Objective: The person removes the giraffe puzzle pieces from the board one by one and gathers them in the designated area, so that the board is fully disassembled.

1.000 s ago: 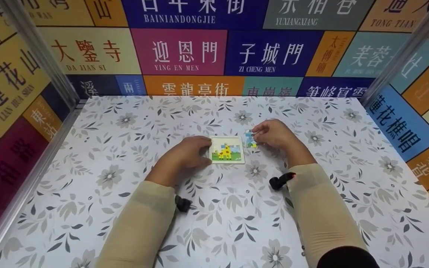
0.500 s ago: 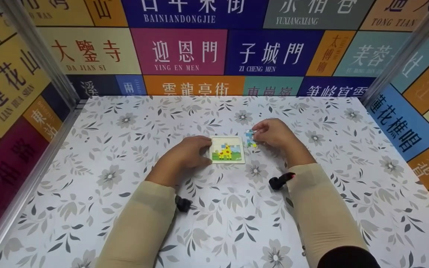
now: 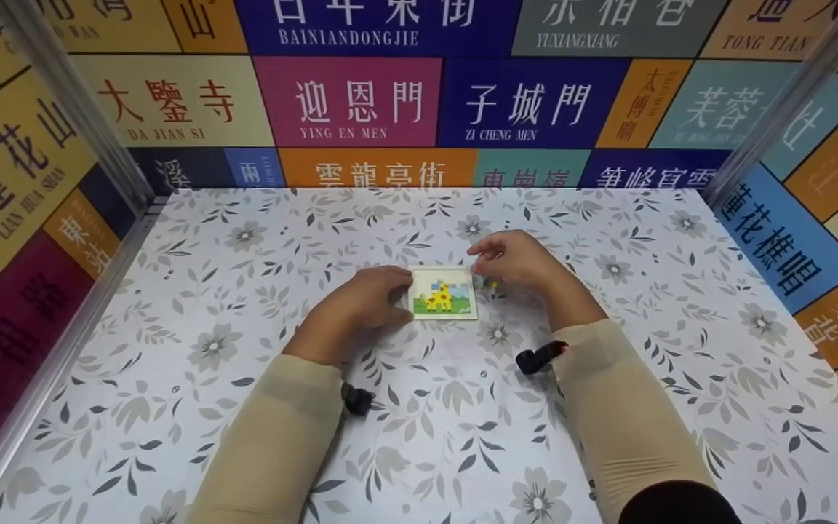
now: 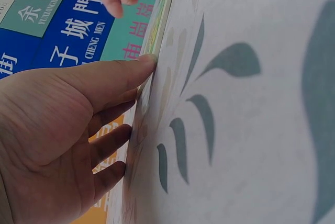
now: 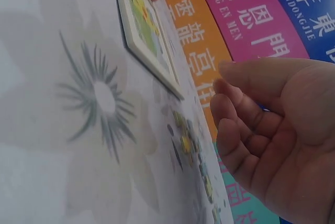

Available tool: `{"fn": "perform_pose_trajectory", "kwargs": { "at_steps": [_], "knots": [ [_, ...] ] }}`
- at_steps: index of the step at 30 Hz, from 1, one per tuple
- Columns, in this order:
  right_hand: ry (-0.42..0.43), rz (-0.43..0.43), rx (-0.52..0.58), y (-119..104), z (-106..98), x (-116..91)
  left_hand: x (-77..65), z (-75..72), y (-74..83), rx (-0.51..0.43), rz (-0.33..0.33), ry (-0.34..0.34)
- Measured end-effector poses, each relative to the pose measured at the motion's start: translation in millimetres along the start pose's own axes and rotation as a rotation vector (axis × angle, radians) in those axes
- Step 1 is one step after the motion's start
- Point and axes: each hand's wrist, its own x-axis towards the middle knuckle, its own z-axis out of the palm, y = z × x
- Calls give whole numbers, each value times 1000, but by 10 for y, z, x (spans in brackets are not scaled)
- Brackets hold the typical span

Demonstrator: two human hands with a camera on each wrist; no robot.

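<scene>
A square puzzle board (image 3: 443, 272) with a raised pale rim lies flat on the table, a yellow giraffe picture (image 3: 441, 298) filling its lower part. My left hand (image 3: 369, 297) holds the board's left side, thumb at the near corner and a finger at the far corner. In the left wrist view, the left thumb (image 4: 142, 66) touches the edge. My right hand (image 3: 524, 263) hovers just right of the board, fingers loosely bent, with no piece visible between them. Loose puzzle pieces (image 5: 186, 143) lie beneath it, partly hidden in the head view.
The table (image 3: 419, 437) has a white cover printed with grey flowers and leaves. Panels with large characters (image 3: 350, 102) stand behind it and at both sides. Small black cameras (image 3: 357, 399) sit at the wrists, over beige sleeves (image 3: 266, 444).
My right hand has shifted left from the loose pieces toward the board's right edge, covering more of the pieces. The left hand and the board have stayed in place.
</scene>
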Motion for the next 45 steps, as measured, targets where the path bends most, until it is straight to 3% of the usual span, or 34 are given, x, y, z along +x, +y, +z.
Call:
{"fn": "perform_pose_trajectory", "kwargs": {
  "at_steps": [8,18,23,28,33,45],
  "knots": [
    [-33,9,21,-141,64,-55,6,-3,11,7,-2,-13],
    [-107,-77,16,-398,145,-59,5,-22,-6,35,0,-28],
    [-143,-103,76,-477,212,4,11,-30,-12,36,11,-24],
    [-160,-115,66,-433,295,72,12,-38,-5,24,0,-34],
    [-168,-52,-13,-330,361,117,11,-35,-8,22,-8,-29],
    [-197,13,-72,-217,395,163,33,-34,-27,71,59,-48]
  ]
}}
